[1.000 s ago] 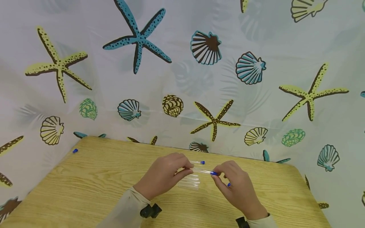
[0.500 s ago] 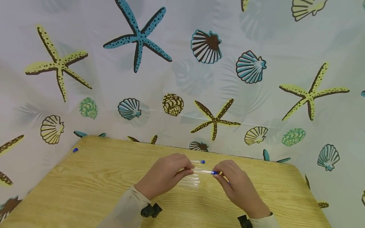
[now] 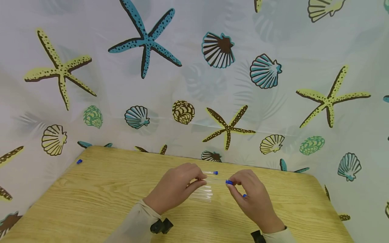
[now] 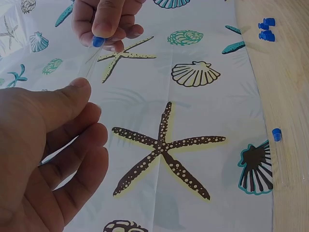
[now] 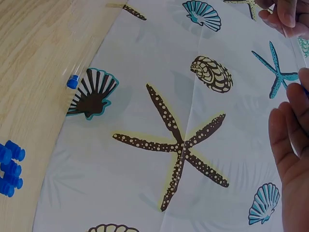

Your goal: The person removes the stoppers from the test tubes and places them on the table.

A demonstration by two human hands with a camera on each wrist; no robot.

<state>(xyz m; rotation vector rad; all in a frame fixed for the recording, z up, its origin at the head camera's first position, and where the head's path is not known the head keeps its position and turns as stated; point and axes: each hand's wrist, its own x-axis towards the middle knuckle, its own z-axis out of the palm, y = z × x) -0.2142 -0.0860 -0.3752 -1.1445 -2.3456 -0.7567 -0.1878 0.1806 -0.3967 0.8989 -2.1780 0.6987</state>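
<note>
My left hand (image 3: 177,185) pinches a clear, thin test tube (image 4: 91,63) between thumb and forefinger, raised over the wooden table. At the tube's right end, my right hand (image 3: 253,199) pinches a small blue cap (image 4: 98,41) between thumb and fingers. Cap and tube end meet in the left wrist view. Behind them a capped tube (image 3: 208,172) lies on the table. Several clear tubes without visible caps (image 3: 205,194) lie side by side below my left hand, their left ends hidden by it.
Several loose blue caps (image 5: 10,166) lie on the table, mostly hidden behind my right hand in the head view. One more blue cap (image 3: 79,161) sits near the table's far left edge. A curtain (image 3: 194,81) printed with shells and starfish hangs behind the table (image 3: 121,189).
My right hand has shifted and turned slightly with the cap, which sits a little higher now. The left hand keeps its place on the tube.
</note>
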